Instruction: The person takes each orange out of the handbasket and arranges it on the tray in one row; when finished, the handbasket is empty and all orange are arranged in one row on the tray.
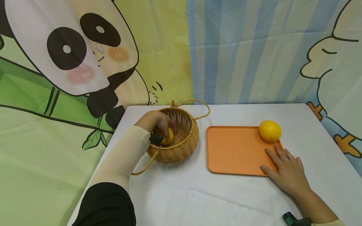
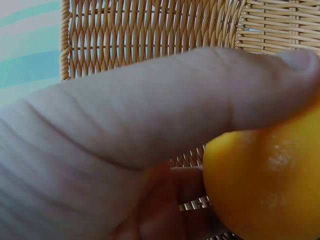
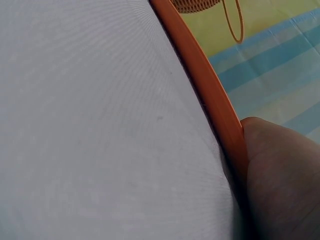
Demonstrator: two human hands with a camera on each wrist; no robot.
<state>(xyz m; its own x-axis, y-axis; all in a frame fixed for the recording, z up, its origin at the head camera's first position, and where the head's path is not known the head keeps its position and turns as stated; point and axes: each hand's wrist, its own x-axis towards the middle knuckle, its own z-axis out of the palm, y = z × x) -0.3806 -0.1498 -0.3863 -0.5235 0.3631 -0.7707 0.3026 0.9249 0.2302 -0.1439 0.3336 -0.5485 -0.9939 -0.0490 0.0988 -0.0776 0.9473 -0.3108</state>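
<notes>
Inside the wicker basket [image 1: 181, 153], my left hand [image 1: 161, 121] grips a yellow lemon [image 1: 168, 142], reaching in over the left rim. The left wrist view shows the thumb [image 2: 200, 95] laid along the top of this fruit, with fingers partly hidden beneath. My right hand [image 1: 289, 172] rests at the right edge of an orange tray [image 1: 234, 150], fingers spread and fairly straight over its corner. Another lemon [image 1: 270, 130] sits on the tray's far right corner, just beyond those fingertips. In the right wrist view, part of the hand touches the tray's side.
Two thin looped handles [image 1: 202, 103] stick out from the basket, one toward the back and one toward the front. Both basket and tray stand on a white-covered table [image 1: 198, 197]. Printed curtains [image 1: 232, 56] hang right behind the table's far edge.
</notes>
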